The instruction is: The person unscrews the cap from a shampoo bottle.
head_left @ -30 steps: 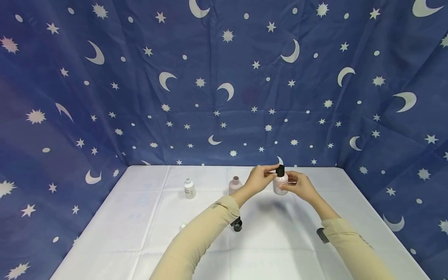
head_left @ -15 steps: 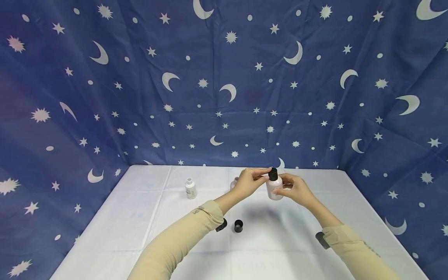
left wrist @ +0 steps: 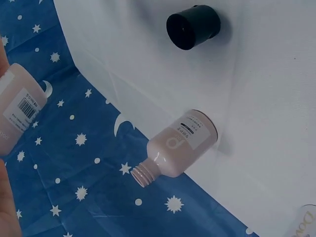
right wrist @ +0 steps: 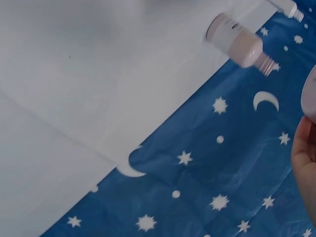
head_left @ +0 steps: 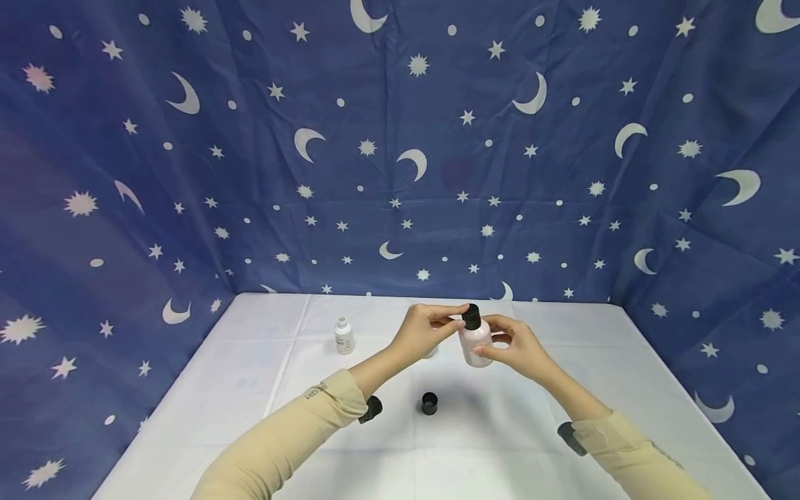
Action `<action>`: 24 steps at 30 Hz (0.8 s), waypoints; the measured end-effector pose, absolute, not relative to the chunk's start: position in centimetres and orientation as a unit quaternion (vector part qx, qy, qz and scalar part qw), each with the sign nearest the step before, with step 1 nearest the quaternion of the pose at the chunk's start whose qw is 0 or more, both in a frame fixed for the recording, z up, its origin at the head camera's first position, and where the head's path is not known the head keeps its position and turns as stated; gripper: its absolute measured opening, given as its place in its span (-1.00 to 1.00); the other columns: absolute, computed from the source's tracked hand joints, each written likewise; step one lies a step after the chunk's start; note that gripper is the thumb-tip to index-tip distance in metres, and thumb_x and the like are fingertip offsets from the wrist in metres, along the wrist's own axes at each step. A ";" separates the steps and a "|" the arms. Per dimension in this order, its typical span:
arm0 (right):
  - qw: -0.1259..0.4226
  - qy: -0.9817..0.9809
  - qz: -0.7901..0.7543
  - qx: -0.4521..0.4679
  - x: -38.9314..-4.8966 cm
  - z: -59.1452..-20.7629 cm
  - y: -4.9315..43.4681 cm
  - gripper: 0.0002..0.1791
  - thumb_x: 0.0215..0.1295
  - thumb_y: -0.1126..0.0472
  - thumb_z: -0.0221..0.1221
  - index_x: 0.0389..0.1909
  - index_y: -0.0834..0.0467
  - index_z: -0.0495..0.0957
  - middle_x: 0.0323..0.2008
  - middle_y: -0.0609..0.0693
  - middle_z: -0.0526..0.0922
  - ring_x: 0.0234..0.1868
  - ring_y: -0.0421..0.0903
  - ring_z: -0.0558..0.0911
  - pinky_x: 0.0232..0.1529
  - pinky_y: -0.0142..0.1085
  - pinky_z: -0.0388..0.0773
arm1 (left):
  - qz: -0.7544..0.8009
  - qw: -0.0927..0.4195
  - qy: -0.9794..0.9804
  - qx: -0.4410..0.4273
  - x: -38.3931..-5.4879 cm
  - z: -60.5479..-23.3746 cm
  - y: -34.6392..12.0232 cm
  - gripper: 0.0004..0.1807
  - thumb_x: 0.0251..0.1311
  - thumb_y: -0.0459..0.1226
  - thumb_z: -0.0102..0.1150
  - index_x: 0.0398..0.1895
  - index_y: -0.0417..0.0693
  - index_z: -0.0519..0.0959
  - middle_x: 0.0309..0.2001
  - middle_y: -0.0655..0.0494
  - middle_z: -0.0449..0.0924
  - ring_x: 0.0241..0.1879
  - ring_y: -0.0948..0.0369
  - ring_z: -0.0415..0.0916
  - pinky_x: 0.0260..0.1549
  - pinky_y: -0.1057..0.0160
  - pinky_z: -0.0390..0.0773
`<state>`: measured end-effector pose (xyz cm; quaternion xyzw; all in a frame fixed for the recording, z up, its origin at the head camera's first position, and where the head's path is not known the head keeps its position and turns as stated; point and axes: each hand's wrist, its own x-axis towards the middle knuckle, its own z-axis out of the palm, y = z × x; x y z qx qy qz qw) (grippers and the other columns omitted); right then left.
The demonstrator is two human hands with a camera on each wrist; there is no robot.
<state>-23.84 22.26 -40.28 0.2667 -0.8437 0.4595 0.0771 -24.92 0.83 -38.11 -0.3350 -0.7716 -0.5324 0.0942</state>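
Observation:
Above the white table, my right hand (head_left: 515, 351) grips a pale pink bottle (head_left: 476, 348) by its body, thumb in front. My left hand (head_left: 420, 332) pinches the black cap (head_left: 471, 317) on top of that bottle between thumb and fingers. The bottle tilts slightly to the left. A second pink bottle (left wrist: 178, 145), without a cap and with its threaded neck bare, stands on the table; in the head view my left hand mostly hides it. One loose black cap (head_left: 429, 403) lies on the table, its hollow side showing.
A small white bottle (head_left: 344, 337), also uncapped, stands at the back left of the table (head_left: 500, 451). Blue cloth (head_left: 400, 173) with moons and stars hangs behind and at both sides. Dark wrist cameras sit under both forearms.
Both hands have moved left and slightly down with the capped pink bottle between them. My left forearm now covers a small white round thing that showed on the table earlier.

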 end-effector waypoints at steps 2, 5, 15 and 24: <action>0.072 -0.839 0.468 0.267 -23.5 -40.2 22.0 -0.48 0.05 0.30 0.36 0.05 0.36 0.48 -0.08 0.22 0.63 -0.14 -0.35 0.56 -0.08 -0.47 0.59 | -0.535 0.093 -0.769 -0.338 -24.5 -37.9 0.5 -0.68 0.14 -0.34 0.25 -0.01 -0.20 0.61 -0.08 -0.12 0.66 -0.32 0.03 0.69 -0.33 0.48 0.63; 0.056 -0.832 0.483 0.267 -23.0 -40.3 21.6 -0.47 0.05 0.29 0.36 0.07 0.33 0.47 -0.06 0.21 0.61 -0.12 -0.39 0.55 -0.04 -0.48 0.57 | -0.539 0.090 -0.765 -0.341 -23.8 -37.8 -0.2 -0.67 0.12 -0.34 0.27 -0.01 -0.20 0.62 -0.10 -0.12 0.67 -0.32 0.08 0.69 -0.33 0.47 0.64; -0.057 -0.770 0.549 0.320 -20.9 -40.8 19.8 -0.47 0.14 0.30 0.30 0.12 0.38 0.40 0.04 0.21 0.54 -0.06 -0.28 0.61 0.03 -0.39 0.57 | -0.576 0.064 -0.743 -0.336 -21.2 -37.5 -2.9 -0.78 0.02 -0.37 0.34 -0.23 -0.27 0.67 -0.02 -0.14 0.64 0.01 0.05 0.60 -0.04 0.36 0.61; -0.205 -0.604 0.635 0.436 -20.3 -40.9 19.0 -0.54 0.25 0.21 0.21 0.19 0.03 0.43 0.03 -0.20 0.60 0.00 -0.28 0.58 0.04 -0.41 0.56 | -0.612 -0.097 -0.662 -0.422 -20.2 -36.7 -3.9 -0.31 0.12 -0.15 0.22 0.21 -0.46 0.33 0.14 -0.37 0.43 0.17 0.13 0.48 0.10 0.29 0.53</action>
